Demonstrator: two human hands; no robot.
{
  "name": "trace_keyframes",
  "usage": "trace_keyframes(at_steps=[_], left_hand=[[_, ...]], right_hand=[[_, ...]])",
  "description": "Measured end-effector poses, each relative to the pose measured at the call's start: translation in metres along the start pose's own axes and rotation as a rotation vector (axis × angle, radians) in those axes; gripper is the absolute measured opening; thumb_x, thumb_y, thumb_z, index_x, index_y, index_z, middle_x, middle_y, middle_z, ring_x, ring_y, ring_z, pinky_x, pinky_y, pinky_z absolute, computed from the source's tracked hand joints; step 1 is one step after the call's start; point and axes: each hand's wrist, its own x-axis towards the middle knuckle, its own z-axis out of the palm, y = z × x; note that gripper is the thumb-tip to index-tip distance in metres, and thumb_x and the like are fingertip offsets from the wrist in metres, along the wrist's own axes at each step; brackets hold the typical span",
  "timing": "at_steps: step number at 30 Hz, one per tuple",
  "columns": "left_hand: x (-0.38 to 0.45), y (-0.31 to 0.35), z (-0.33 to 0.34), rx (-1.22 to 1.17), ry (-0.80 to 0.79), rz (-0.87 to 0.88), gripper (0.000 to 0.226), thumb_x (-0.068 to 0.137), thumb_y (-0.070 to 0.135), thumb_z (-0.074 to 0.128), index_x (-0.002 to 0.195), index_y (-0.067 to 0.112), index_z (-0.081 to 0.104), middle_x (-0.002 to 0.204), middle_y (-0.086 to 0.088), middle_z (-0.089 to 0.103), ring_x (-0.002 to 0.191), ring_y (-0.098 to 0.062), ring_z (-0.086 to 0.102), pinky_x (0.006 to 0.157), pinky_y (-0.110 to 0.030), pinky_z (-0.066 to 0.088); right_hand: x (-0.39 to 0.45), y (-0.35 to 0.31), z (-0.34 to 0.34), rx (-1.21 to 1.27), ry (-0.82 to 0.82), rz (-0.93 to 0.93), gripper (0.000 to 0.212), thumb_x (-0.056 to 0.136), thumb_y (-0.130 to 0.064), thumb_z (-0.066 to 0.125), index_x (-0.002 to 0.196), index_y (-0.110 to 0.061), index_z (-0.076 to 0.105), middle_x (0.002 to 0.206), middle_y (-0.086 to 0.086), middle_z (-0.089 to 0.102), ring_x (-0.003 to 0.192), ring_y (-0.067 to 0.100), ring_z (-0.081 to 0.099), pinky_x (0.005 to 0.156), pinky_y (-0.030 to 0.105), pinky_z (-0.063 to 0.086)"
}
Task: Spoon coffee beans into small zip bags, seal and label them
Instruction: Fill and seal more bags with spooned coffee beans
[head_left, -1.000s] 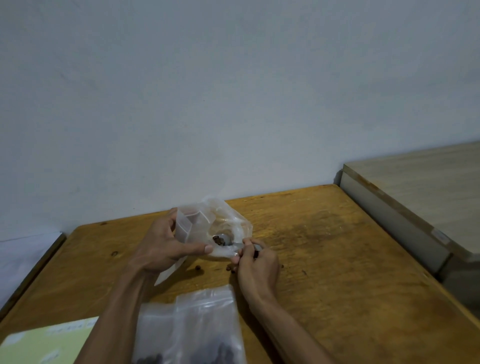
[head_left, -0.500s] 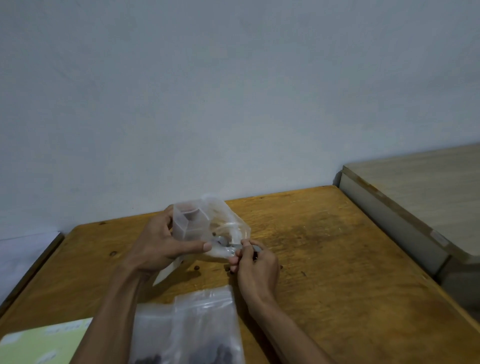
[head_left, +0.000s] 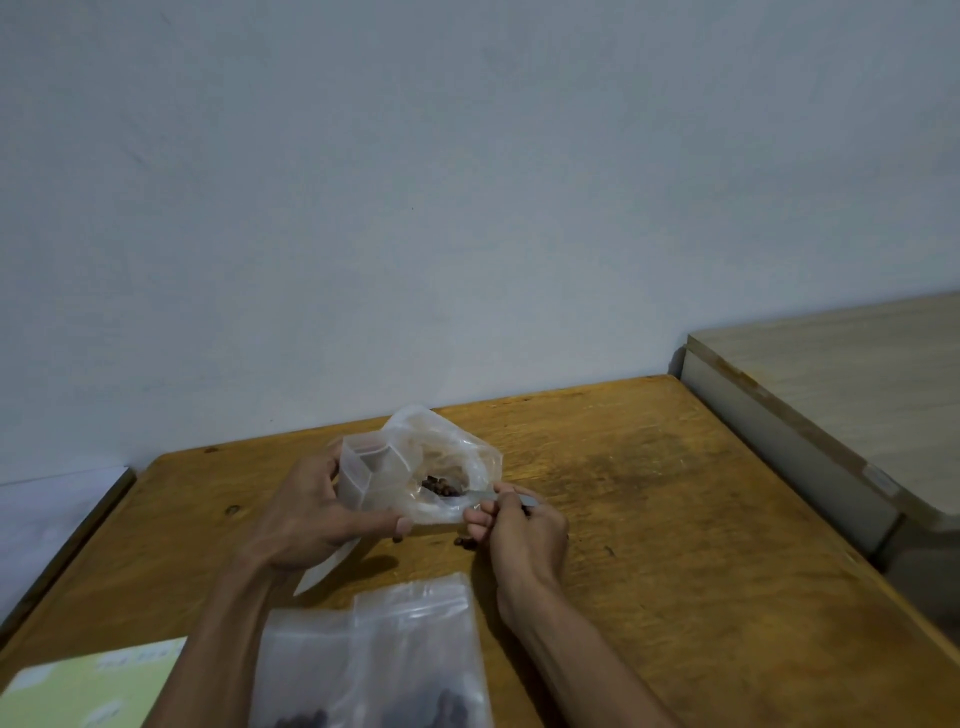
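My left hand (head_left: 311, 514) grips a small clear zip bag (head_left: 363, 473), held open and upright just above the wooden table (head_left: 675, 519). Behind it lies a crumpled clear plastic bag (head_left: 447, 447) with dark coffee beans (head_left: 439, 486) in it. My right hand (head_left: 519, 530) pinches the handle of a metal spoon (head_left: 488, 496) whose bowl reaches into the crumpled bag among the beans. A few loose beans (head_left: 462, 541) lie on the table between my hands.
Near the front edge lie filled zip bags (head_left: 384, 654) with dark beans. A pale green label sheet (head_left: 83, 691) sits at the front left. A lighter wooden surface (head_left: 841, 395) adjoins the table on the right; a wall is behind.
My left hand has lifted the small zip bag slightly and shifted it left. The spoon in my right hand stays in the bean bag, now showing more beans.
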Motion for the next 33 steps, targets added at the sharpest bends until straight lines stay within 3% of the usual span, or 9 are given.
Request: trace_keyframes(at_steps=[3, 6, 11, 15, 19, 26, 30, 33], left_hand=[[0.000, 0.000, -0.001, 0.023, -0.026, -0.001, 0.080, 0.046, 0.021, 0.096, 0.119, 0.023, 0.062, 0.111, 0.000, 0.071, 0.093, 0.001, 0.068, 0.066, -0.013, 0.055], [-0.001, -0.001, -0.001, 0.060, -0.023, -0.009, 0.076, 0.049, 0.022, 0.096, 0.115, 0.031, 0.059, 0.110, 0.004, 0.069, 0.094, -0.005, 0.067, 0.064, -0.013, 0.053], [-0.003, -0.007, 0.002, 0.052, 0.005, -0.018, 0.072, 0.050, 0.020, 0.095, 0.108, 0.040, 0.055, 0.111, 0.008, 0.065, 0.099, -0.005, 0.061, 0.069, -0.016, 0.049], [0.000, -0.016, 0.004, 0.014, 0.047, -0.061, 0.082, 0.047, 0.022, 0.098, 0.119, 0.030, 0.059, 0.113, 0.004, 0.067, 0.103, -0.011, 0.063, 0.073, -0.021, 0.052], [0.005, -0.020, 0.006, -0.022, 0.097, -0.089, 0.100, 0.032, 0.039, 0.103, 0.122, 0.025, 0.062, 0.111, 0.003, 0.070, 0.101, -0.017, 0.067, 0.074, -0.030, 0.057], [0.035, -0.013, 0.010, -0.044, 0.191, -0.138, 0.064, 0.046, 0.028, 0.100, 0.103, 0.024, 0.071, 0.101, 0.000, 0.077, 0.094, -0.022, 0.072, 0.084, -0.046, 0.060], [0.058, -0.005, 0.015, -0.020, 0.218, -0.102, 0.044, 0.059, 0.018, 0.096, 0.089, 0.028, 0.065, 0.091, 0.006, 0.070, 0.084, -0.014, 0.067, 0.066, -0.029, 0.052], [0.075, -0.009, 0.013, -0.018, 0.200, -0.117, 0.066, 0.056, 0.018, 0.097, 0.112, 0.018, 0.063, 0.104, 0.000, 0.067, 0.092, -0.015, 0.064, 0.065, -0.027, 0.051]], right_hand=[[0.002, 0.000, 0.001, 0.027, -0.010, 0.013, 0.014, 0.101, -0.012, 0.056, 0.101, -0.013, 0.070, 0.079, 0.011, 0.076, 0.067, 0.016, 0.075, 0.063, 0.025, 0.061], [0.004, -0.001, 0.001, 0.033, -0.036, 0.010, 0.016, 0.101, -0.014, 0.057, 0.108, -0.009, 0.070, 0.080, 0.011, 0.077, 0.070, 0.016, 0.075, 0.065, 0.025, 0.061], [0.005, -0.008, -0.004, 0.017, -0.051, -0.038, 0.014, 0.101, -0.015, 0.057, 0.104, -0.013, 0.071, 0.077, 0.008, 0.077, 0.067, 0.013, 0.074, 0.065, 0.025, 0.060], [0.004, -0.015, -0.009, 0.002, -0.089, -0.044, 0.013, 0.101, -0.015, 0.057, 0.103, -0.014, 0.070, 0.084, 0.012, 0.077, 0.069, 0.015, 0.074, 0.062, 0.024, 0.058], [0.002, -0.019, -0.011, 0.023, -0.123, -0.031, 0.014, 0.101, -0.014, 0.056, 0.105, -0.011, 0.069, 0.083, 0.014, 0.075, 0.070, 0.017, 0.072, 0.061, 0.024, 0.058], [-0.002, -0.048, -0.021, 0.073, -0.144, -0.119, 0.015, 0.101, -0.011, 0.055, 0.100, -0.007, 0.069, 0.077, 0.012, 0.071, 0.064, 0.016, 0.071, 0.054, 0.021, 0.057], [0.000, -0.058, -0.026, 0.060, -0.119, -0.161, 0.015, 0.102, -0.010, 0.055, 0.102, -0.007, 0.070, 0.078, 0.011, 0.071, 0.065, 0.018, 0.072, 0.055, 0.023, 0.057], [-0.003, -0.062, -0.030, 0.046, -0.126, -0.167, 0.015, 0.101, -0.010, 0.054, 0.101, -0.011, 0.070, 0.082, 0.012, 0.073, 0.066, 0.017, 0.072, 0.056, 0.023, 0.058]])
